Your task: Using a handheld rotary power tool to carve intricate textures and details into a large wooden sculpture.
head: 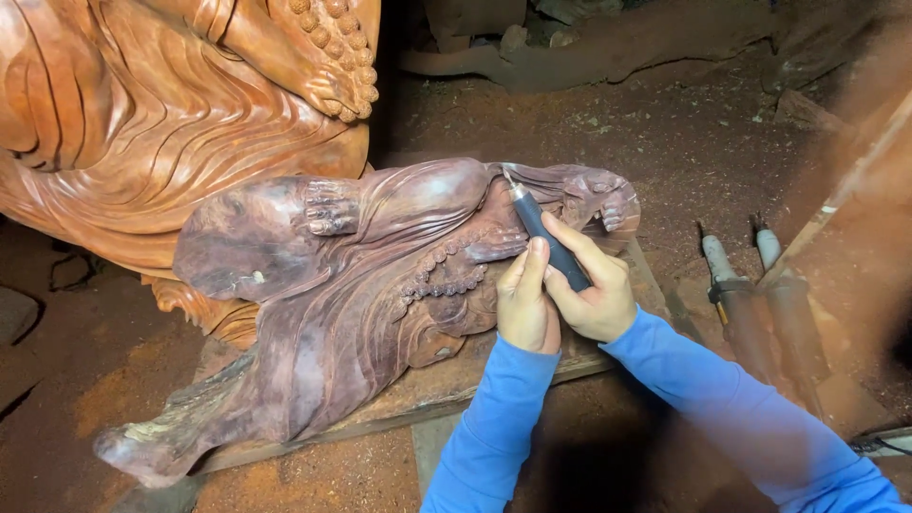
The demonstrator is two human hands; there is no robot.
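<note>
Beside a larger carving [142,114], both hands [565,294] clamped on rotary tool [546,237], spare tools [750,304] right of purple statue [351,294]

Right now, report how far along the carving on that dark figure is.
Done: the dark wooden figure already shows robe folds, a bead string and carved toes, with a smooth sheen.
In hand: the right hand holds the pen-shaped rotary tool, its tip at the upper edge, and the left hand steadies it.
Left: the lower end looks rough and pale. Two more tools lie unused nearby.
</note>
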